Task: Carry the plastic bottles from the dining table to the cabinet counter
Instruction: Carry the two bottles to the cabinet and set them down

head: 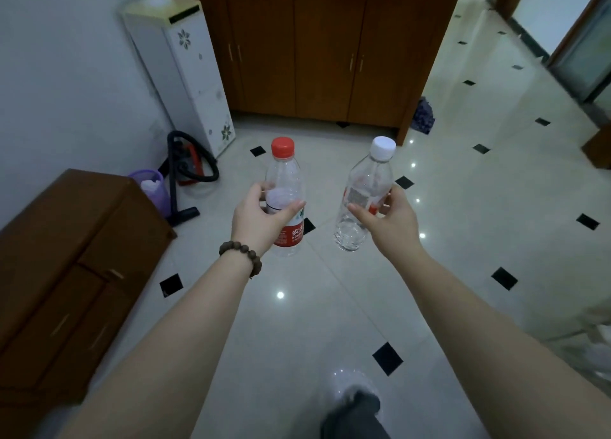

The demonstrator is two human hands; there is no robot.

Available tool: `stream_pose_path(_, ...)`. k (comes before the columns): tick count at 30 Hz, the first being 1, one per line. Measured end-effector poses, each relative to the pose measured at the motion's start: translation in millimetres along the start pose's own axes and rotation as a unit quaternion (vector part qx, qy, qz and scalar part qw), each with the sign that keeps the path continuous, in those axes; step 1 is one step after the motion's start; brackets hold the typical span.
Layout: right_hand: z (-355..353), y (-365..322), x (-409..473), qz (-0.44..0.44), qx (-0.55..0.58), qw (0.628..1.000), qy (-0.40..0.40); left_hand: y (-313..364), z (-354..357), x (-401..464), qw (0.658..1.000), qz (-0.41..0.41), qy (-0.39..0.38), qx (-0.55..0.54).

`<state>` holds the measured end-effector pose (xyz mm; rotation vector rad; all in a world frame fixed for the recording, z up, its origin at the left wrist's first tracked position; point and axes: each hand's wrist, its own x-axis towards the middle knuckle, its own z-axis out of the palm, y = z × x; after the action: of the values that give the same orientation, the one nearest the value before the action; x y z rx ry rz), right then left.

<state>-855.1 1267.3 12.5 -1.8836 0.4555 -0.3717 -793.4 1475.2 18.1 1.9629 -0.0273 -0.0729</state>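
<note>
Foot (358,402) planted on glossy tiled floor (297,332), mid-stride by the look of it. Left hand (261,220) wrapped round red-capped water bottle (285,190) at the label; right hand (386,220) pinching white-capped water bottle (363,200) at mid-body, tilted inward. Both bottles apparently empty, held out front, apart, clear of the body for carrying. Beyond, at left: vacuum cleaner (185,170), water dispenser (188,64). Straight ahead: wooden cabinet (317,51); bench top cut off at frame edge, so landing spot unconfirmed.
</note>
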Motion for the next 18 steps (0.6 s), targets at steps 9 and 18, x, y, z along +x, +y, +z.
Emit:
stream_pose_path(9, 16, 26, 206, 0.000, 0.006, 1.000, -0.026, 13, 79, 182, 1.000, -0.013, 0.013, -0.007)
stream_pose_path(18, 30, 21, 393, -0.005, -0.001, 0.998, -0.069, 58, 141, 347, 0.997, -0.048, 0.045, -0.027)
